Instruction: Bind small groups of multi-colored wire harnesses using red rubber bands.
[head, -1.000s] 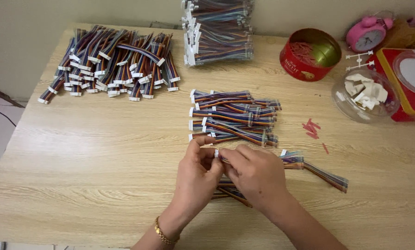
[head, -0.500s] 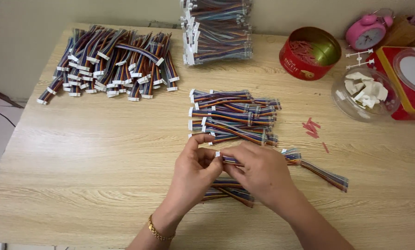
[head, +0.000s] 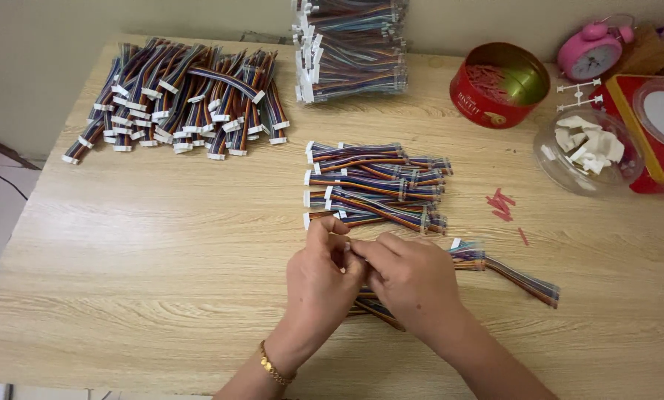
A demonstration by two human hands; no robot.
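- Your left hand (head: 319, 275) and right hand (head: 412, 275) meet at the lower centre of the frame, fingers pressed together, pinching the white end of a rainbow ribbon cable (head: 521, 277) which trails right over the wooden table (head: 139, 259).
- Compared with a second ago, your hands moved slightly lower; it seems the same cable is being worked.
- Just above lies a loose cable pile (head: 376, 185).
- Farther, upper left, the spread bundles (head: 184, 96); upper right, the red tin (head: 499, 84).
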